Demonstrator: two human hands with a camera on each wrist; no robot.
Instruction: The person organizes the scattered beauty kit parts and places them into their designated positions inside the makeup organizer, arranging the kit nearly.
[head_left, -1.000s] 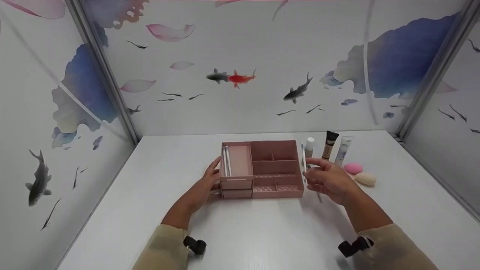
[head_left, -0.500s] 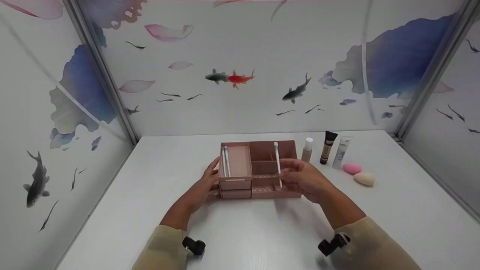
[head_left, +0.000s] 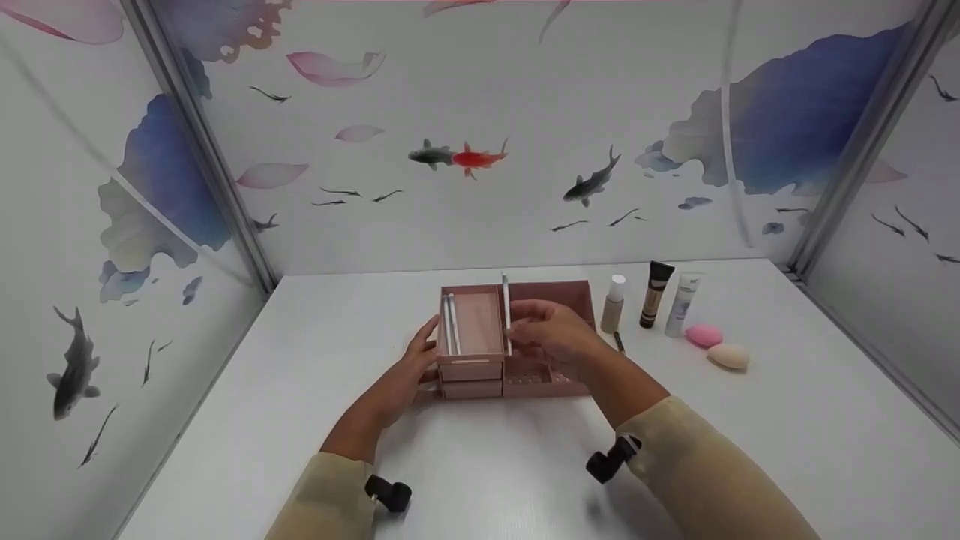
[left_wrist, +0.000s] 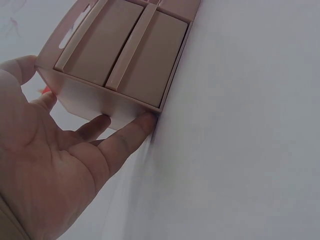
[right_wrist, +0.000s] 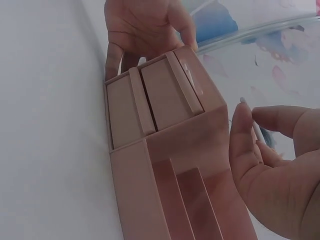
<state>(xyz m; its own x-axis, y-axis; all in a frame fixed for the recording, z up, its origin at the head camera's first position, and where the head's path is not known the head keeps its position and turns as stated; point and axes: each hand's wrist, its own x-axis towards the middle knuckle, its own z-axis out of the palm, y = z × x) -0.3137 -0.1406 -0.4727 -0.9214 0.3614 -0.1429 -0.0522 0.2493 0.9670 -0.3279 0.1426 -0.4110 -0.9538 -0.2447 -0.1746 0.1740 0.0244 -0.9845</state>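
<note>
A pink cosmetics organizer [head_left: 472, 370] with drawers at its left and compartments at its right stands on the white table. My left hand [head_left: 411, 367] rests against its left side, the thumb at the upper edge and extended fingers along the wall, as the left wrist view shows. My right hand [head_left: 553, 331] pinches a slim white makeup brush [head_left: 505, 291] between thumb and fingers. The brush stands near upright by the right edge of the organizer's top tray [head_left: 484, 315]. Two similar white sticks [head_left: 452, 322] lie along that tray's left side. My right hand hides part of the compartments.
Right of the organizer stand a small white-capped bottle [head_left: 613, 306], a black-capped tube [head_left: 655, 295] and a white tube [head_left: 683, 304]. A pink sponge [head_left: 704, 335] and a beige sponge [head_left: 728, 356] lie nearby. A dark-tipped stick [head_left: 619, 342] lies by the bottle. Printed walls [head_left: 360, 240] enclose the table.
My right hand has carried the makeup brush leftward from beyond the organizer's right side, over the compartments, to the top tray's edge. My left hand has stayed in place.
</note>
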